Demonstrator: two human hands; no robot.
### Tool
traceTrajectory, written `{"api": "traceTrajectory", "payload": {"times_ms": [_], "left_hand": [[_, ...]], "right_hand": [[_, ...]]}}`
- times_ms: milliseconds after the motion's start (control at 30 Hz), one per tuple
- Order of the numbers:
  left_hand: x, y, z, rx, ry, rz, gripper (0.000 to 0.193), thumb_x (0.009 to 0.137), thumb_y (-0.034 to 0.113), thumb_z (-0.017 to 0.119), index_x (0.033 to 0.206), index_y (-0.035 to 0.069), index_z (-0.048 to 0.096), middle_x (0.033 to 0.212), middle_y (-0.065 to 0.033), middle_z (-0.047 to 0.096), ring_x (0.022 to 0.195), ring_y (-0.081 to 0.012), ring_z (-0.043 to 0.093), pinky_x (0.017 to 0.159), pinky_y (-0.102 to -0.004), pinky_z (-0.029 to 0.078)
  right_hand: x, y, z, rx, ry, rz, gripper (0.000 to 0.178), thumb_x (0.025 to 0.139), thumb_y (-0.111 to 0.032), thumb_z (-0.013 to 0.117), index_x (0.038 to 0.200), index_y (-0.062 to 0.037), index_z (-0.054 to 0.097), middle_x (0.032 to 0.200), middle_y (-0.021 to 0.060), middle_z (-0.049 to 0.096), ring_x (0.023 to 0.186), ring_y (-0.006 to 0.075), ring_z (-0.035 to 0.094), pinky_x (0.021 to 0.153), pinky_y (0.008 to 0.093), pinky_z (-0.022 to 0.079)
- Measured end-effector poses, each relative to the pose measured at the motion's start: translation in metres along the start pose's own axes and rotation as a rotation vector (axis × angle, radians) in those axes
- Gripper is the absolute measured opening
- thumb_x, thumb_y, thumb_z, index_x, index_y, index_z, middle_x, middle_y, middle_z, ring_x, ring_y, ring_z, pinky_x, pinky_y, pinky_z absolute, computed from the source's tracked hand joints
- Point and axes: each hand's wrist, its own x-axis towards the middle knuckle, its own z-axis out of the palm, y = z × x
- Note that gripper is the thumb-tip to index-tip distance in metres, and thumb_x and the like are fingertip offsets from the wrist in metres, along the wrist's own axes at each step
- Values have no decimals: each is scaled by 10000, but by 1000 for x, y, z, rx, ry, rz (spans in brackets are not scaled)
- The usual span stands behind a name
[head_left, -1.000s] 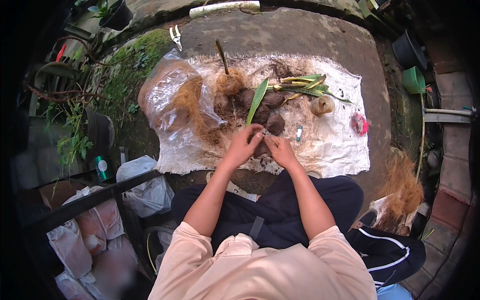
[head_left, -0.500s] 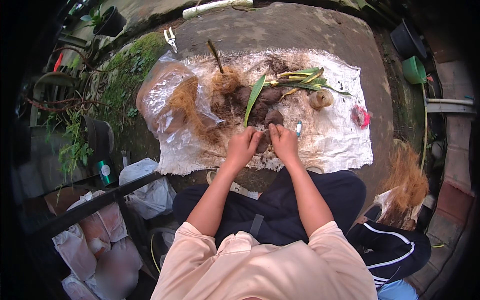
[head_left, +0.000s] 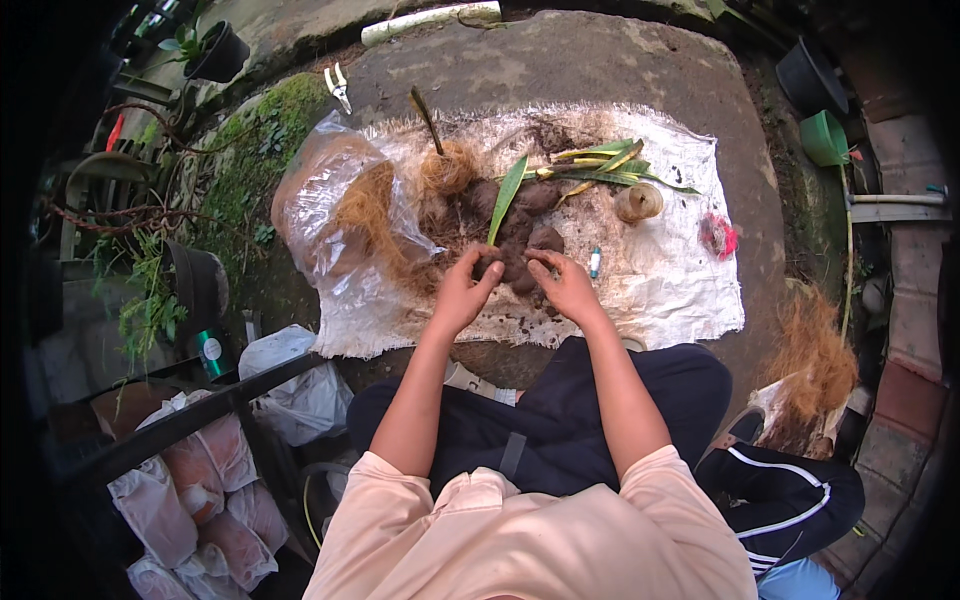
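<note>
My left hand is at the left edge of a dark soil heap, its thumb and fingers parted. The lower end of an upright green leaf is just beyond its fingertips; whether they touch is unclear. On the heap's right side, my right hand has its thumb and fingers apart, next to a rounded soil clump. Both sets of fingertips are soiled. A brown fibre ball with a dark stem stands behind the heap. Several cut yellow-edged leaves lie at the far right of the heap.
A white woven sheet lies beneath everything. Left on it is a clear bag of brown fibre. Rightward are a roll of twine, a small blue-white tube and a pink bundle. Pruning shears lie beyond the sheet.
My hands have moved apart, the left one leftward, and their fingers have parted. More loose soil shows between them. The leaf stands nearly as before.
</note>
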Motion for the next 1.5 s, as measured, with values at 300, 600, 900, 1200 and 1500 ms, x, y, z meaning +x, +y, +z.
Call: {"api": "traceTrajectory", "payload": {"times_ms": [300,600,900,1200,1500], "left_hand": [[-1,-7,16,62,-116,23,298,988,231,568,1184,7,578,993,-150,681,882,-244,660,795,-373,503],[-2,-2,13,362,-55,30,298,977,291,572,1020,5,642,794,-230,644,784,-392,649,681,-450,474],[6,-17,8,273,120,7,363,997,341,536,883,-1,585,650,-203,560,622,-417,545,567,-450,399],[6,-19,4,322,235,-51,423,1004,395,509,841,5,531,646,-207,542,624,-414,541,574,-465,393],[5,-19,5,521,261,-122,447,989,457,490,945,22,583,750,-218,629,772,-447,613,676,-503,450]], "right_hand": [[-3,-1,4,-33,-82,18,540,854,-376,754,1191,23,616,908,165,683,784,206,647,692,359,497],[-9,-20,5,-172,-36,-83,390,902,-289,671,1064,58,596,978,279,665,967,441,637,795,478,506],[-11,-24,18,-53,69,-180,376,890,-316,689,1003,32,600,840,246,647,795,404,647,687,428,491],[-7,-29,3,14,62,-41,296,895,-249,675,1059,-8,624,971,221,678,943,377,662,802,417,502],[-6,-22,-1,-25,-28,33,383,907,-255,653,1221,-47,581,1151,204,647,1063,379,620,884,422,492]]}}
